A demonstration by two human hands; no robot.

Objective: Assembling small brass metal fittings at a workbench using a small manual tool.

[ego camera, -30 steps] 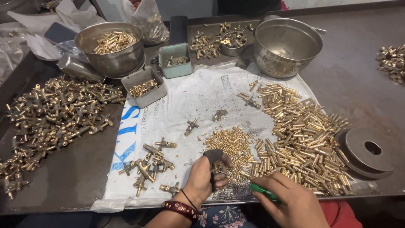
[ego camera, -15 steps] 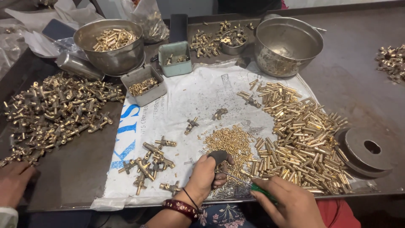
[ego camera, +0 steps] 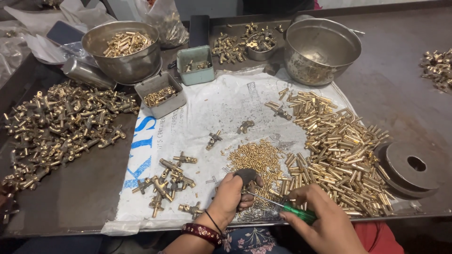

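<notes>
Head view — right hand (ego camera: 325,223) grips green-handled screwdriver (ego camera: 282,207)

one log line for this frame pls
left hand: holds dark part | right hand: green-handled screwdriver, tip at part | small brass pins just beyond | white sack sheet underneath

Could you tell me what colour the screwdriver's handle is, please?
Green, seen in the head view: the screwdriver.
</notes>
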